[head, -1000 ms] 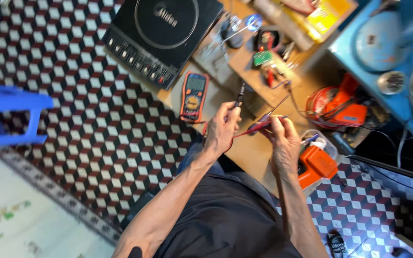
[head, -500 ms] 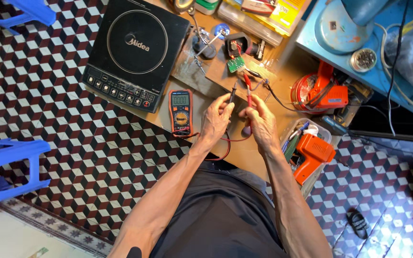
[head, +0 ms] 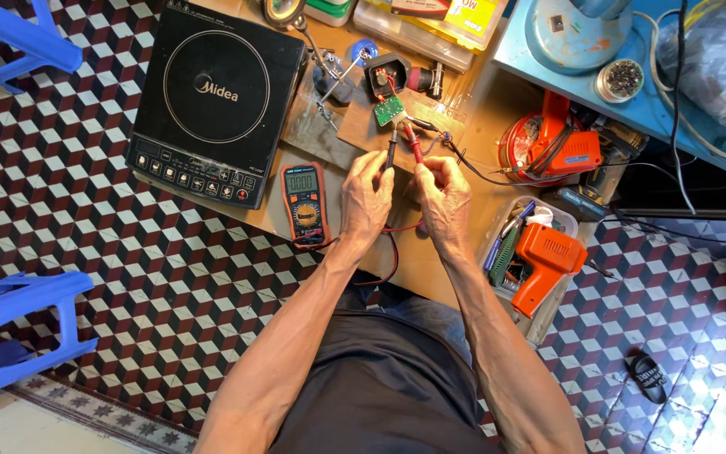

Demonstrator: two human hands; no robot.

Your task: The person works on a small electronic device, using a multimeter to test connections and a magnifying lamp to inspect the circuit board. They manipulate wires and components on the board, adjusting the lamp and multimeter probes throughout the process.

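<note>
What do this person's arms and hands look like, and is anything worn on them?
Both forearms are bare from above the elbow down: no sleeves reach them. The left hand and the right hand wear no gloves, and no watch, ring or bracelet shows on either wrist or on the fingers. The arms look lean and sinewy. Below them, a dark grey top covers the body.

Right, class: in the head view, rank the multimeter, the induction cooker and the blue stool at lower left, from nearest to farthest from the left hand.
From the left hand:
1. Multimeter, just to its left on the table.
2. Induction cooker, farther up and left.
3. Blue stool, on the floor at lower left.
</note>
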